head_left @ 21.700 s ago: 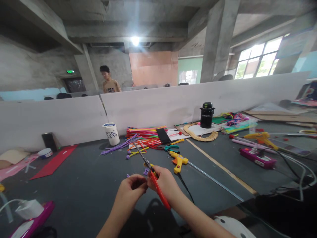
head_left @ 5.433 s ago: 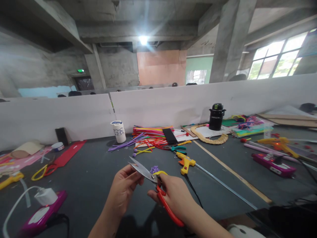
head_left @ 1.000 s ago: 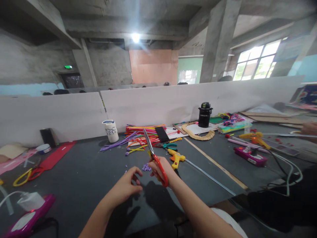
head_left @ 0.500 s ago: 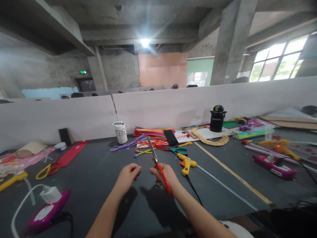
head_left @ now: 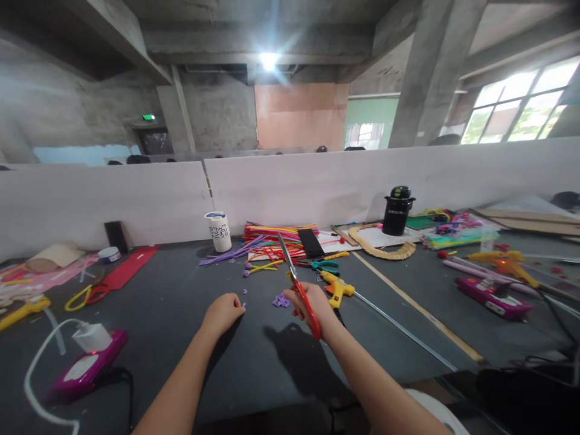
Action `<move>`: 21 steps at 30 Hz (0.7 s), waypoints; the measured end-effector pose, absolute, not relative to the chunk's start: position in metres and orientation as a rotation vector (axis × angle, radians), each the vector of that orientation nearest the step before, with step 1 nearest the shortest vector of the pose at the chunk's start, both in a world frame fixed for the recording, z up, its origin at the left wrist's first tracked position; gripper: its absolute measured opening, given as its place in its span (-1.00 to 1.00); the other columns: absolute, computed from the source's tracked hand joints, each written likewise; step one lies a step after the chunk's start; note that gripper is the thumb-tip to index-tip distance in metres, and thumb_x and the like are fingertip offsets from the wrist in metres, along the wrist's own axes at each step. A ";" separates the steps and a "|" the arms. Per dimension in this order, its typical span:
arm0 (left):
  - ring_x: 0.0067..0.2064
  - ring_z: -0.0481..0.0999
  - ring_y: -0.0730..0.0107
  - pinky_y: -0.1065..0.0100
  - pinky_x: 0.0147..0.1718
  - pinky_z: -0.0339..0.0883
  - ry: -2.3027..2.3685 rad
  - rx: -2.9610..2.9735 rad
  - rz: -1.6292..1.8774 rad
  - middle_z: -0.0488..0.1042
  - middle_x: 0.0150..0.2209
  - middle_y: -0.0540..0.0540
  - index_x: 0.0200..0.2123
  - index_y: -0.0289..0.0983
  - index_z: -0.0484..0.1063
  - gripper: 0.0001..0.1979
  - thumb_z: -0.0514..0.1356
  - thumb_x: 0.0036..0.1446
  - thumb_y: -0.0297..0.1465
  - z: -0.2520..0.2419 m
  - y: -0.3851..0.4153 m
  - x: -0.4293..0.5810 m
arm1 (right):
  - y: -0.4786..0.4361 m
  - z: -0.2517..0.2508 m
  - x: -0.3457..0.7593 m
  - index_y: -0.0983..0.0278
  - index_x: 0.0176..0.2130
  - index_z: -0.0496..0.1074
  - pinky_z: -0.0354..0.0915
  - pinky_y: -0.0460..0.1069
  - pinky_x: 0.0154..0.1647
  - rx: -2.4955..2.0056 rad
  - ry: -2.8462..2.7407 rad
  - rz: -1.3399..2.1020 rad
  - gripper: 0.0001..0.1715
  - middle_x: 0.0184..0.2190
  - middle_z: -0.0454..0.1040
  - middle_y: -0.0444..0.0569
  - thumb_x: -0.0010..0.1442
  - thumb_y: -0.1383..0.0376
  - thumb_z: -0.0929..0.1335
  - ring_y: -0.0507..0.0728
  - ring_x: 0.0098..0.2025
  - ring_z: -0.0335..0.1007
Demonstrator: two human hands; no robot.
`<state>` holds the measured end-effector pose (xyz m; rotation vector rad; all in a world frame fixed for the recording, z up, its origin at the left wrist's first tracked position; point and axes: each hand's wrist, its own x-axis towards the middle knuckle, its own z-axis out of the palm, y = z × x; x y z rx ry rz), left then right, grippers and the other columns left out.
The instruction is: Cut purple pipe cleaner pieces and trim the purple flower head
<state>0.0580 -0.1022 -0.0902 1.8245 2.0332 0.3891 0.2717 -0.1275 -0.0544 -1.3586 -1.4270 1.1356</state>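
My right hand (head_left: 312,302) is closed around a pair of scissors (head_left: 310,314) with red handles; the metal blades point up and away from me. My left hand (head_left: 222,314) rests low over the dark table, thumb and fingers pinched on a small purple piece (head_left: 243,305), only a bit of which shows. Just beyond its fingertips lies another purple bit (head_left: 245,291). A little heap of purple cut pieces (head_left: 281,300) sits on the table beside the right hand. Farther back are two yellow stems with purple balls (head_left: 247,273) at their ends.
A yellow glue gun (head_left: 338,290) with a long clear stick lies right of my right hand. Behind are pliers (head_left: 324,264), pipe cleaners (head_left: 276,232), a white cup (head_left: 219,232) and a black bottle (head_left: 396,211). Magenta power strips (head_left: 90,365) flank the workspace.
My hands have moved apart: the left to the left and down to the table, the right slightly right with the scissors. The heap of purple pieces now shows between them.
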 end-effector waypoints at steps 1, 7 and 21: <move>-0.15 0.41 0.27 0.13 -0.23 0.33 2.052 1.831 0.392 0.34 -0.06 -0.15 -0.05 -0.28 0.27 -0.68 0.09 0.11 -0.34 -0.090 -0.103 0.060 | -0.127 -0.055 0.272 0.26 -0.60 0.19 0.12 -0.18 -0.70 -1.356 -1.423 1.133 -0.83 -0.88 0.06 -0.35 -0.07 0.32 0.29 -0.09 -0.81 0.04; -0.28 0.45 0.25 0.26 -0.33 0.26 2.140 1.872 0.634 0.46 -0.41 -0.14 -0.35 -0.30 0.39 -0.73 -0.08 0.16 -0.35 -0.076 -0.108 0.067 | -0.122 -0.058 0.276 0.26 -0.60 0.21 0.11 -0.18 -0.72 -1.349 -1.415 1.134 -0.83 -0.89 0.07 -0.34 -0.08 0.30 0.31 -0.08 -0.82 0.05; 0.14 0.15 0.06 0.10 0.10 -0.11 1.325 2.250 0.682 0.25 0.11 -0.25 0.00 -0.29 0.31 -0.49 0.14 -0.05 -0.24 -0.103 -0.182 0.156 | -0.119 -0.053 0.294 0.26 -0.64 0.21 0.11 -0.18 -0.72 -1.360 -1.397 1.094 -0.77 -0.89 0.08 -0.33 -0.11 0.24 0.34 -0.07 -0.80 0.07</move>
